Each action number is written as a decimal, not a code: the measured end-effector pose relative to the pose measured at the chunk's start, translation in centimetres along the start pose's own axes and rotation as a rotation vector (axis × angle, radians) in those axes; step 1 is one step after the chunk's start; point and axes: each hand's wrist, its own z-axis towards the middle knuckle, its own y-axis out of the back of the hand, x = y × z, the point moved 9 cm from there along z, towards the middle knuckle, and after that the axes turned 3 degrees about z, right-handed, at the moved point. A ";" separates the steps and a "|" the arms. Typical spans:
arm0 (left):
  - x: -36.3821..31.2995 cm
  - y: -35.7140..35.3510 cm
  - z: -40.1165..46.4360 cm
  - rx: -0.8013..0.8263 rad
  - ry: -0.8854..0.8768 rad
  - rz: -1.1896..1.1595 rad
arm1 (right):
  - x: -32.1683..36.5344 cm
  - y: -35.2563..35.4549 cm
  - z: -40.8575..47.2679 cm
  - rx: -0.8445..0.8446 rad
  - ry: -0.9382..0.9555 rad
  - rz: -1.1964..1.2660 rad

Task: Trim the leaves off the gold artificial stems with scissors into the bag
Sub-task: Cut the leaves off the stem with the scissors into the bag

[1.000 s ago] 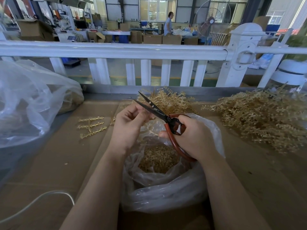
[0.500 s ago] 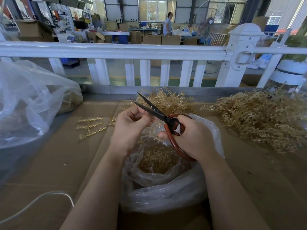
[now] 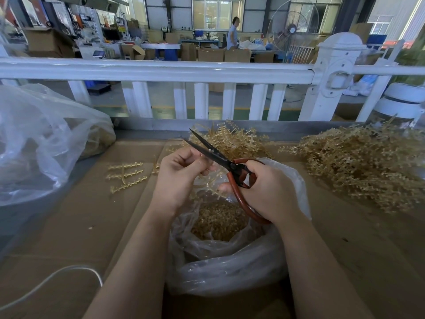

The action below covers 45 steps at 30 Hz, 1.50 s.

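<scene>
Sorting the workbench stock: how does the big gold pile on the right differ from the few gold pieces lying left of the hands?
The right pile is a large tangled heap of leafy stems; the left pieces are only a few, lying flat and apart on the cardboard. The right pile's sprigs stick out bushy in all directions; the left pieces are short straight lengths lying roughly parallel. Both are the same gold plastic, and neither hand touches them.

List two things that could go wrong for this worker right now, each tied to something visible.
The open scissors have blades right beside the left hand pinching the gold stem, so a fingertip could get nicked. Cut leaves might miss the clear plastic bag below and scatter onto the cardboard.
</scene>
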 end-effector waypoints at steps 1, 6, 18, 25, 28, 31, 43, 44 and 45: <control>-0.1 -0.1 0.0 0.003 -0.009 0.027 | 0.0 0.0 0.0 -0.001 0.004 -0.007; -0.2 -0.4 0.1 0.014 -0.047 0.098 | -0.2 0.0 0.1 -0.007 0.012 0.003; -0.5 -0.5 0.1 0.030 -0.055 0.063 | -0.1 0.0 0.1 0.004 0.017 0.024; -0.2 -0.7 0.0 0.061 -0.001 0.026 | -0.2 -0.2 0.1 0.020 -0.025 0.099; 0.2 -0.8 0.0 0.074 0.055 0.006 | -0.4 -0.5 0.2 0.031 -0.113 0.336; 0.5 -0.9 -0.1 0.077 0.087 0.028 | -0.4 -0.7 0.2 0.071 -0.178 0.532; 3.0 -0.9 -0.7 0.050 0.425 -0.312 | -0.3 -1.2 0.5 0.100 -0.316 0.753; 3.3 -0.8 -0.9 0.047 0.479 -0.353 | -0.5 -0.8 0.5 0.070 -0.320 0.790; 3.4 -0.9 -1.1 0.059 0.521 -0.368 | -0.6 -0.5 0.5 0.046 -0.319 0.832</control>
